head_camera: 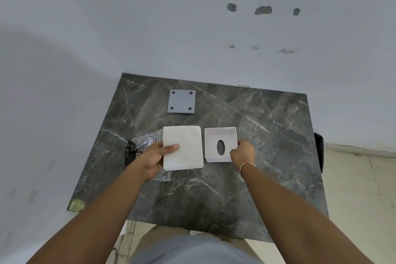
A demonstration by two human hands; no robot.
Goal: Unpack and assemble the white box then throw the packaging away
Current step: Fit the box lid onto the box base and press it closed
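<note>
A white box shell (220, 144) with an oval opening (220, 147) in its face lies on a dark marble-patterned counter (267, 156), open side up, near the middle. The right hand (243, 153) grips the shell's near right corner, fingers curled closed around the edge; a thin red-and-white thread bracelet (246, 165) circles that wrist. Just left of the shell, not touching it, is a square stack of white tissues (183, 148). The left hand (156, 156) pinches the stack's left edge, thumb (171, 148) on top and fingers beneath. A crumpled clear plastic wrapper (147, 141) with black printing lies under that hand and partly under the stack. Farther back on the counter, well apart from the rest, a grey square base plate (181, 102) lies flat with a dark round pad at each corner. Behind the counter is a pale wall (150, 17) with patched spots.
</note>
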